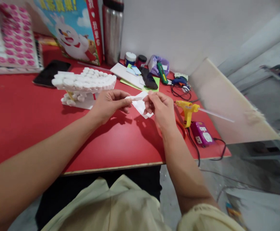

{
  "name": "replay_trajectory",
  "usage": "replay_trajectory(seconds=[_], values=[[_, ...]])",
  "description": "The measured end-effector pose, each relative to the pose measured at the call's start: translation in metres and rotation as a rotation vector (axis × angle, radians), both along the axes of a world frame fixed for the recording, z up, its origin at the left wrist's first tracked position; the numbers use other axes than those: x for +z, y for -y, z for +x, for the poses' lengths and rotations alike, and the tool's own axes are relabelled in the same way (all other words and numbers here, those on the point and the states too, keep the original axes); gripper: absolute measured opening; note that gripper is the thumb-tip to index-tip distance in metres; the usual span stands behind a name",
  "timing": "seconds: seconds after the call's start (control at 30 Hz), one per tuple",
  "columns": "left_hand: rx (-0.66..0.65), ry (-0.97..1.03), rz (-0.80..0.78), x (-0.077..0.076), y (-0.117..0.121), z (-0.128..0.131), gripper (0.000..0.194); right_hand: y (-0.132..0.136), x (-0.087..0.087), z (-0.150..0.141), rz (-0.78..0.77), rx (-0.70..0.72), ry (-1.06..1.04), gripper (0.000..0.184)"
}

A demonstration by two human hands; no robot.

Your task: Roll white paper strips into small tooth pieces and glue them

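Observation:
My left hand (109, 104) and my right hand (160, 109) meet above the red table (21, 112), both pinched on a small white sheet (140, 104). The left fingertips hold a narrow rolled or folded edge of it, the right fingers grip its upper right corner. Just left of my left hand stands a white craft model (83, 85) covered in rounded white petals, on a small white base.
A yellow glue gun (187, 110) and purple power strip (202, 133) sit right of my right hand, with cables. A black phone (51, 72), steel flask (112, 32), colourful box (72, 29), paint pots (130, 58) and green cutter (162, 73) lie behind. The table edge is near my lap.

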State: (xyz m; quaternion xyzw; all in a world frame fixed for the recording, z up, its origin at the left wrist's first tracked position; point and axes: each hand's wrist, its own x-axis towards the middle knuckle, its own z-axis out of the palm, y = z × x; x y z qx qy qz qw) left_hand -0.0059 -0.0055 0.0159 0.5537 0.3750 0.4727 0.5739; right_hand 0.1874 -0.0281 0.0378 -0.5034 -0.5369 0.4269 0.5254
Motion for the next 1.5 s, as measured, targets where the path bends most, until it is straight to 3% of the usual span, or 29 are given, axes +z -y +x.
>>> replay_trajectory(seconds=[0.07, 0.23, 0.57, 0.97, 1.5], values=[[-0.014, 0.019, -0.038, -0.001, 0.0, 0.001, 0.031, -0.001, 0.001, -0.001, -0.003, -0.04, 0.01, 0.056], [-0.018, -0.061, 0.03, 0.001, 0.004, 0.003, 0.036, 0.001, -0.001, -0.007, -0.09, 0.043, 0.051, 0.059], [0.004, -0.175, 0.132, 0.006, 0.008, 0.005, 0.023, 0.004, -0.007, -0.008, -0.067, 0.104, 0.179, 0.026], [0.002, -0.122, 0.029, 0.007, 0.007, 0.003, 0.022, 0.01, -0.014, -0.011, 0.209, -0.025, 0.406, 0.015], [-0.091, -0.128, -0.026, 0.014, 0.015, 0.002, 0.033, 0.011, -0.008, 0.003, 0.247, 0.248, 0.45, 0.016]])
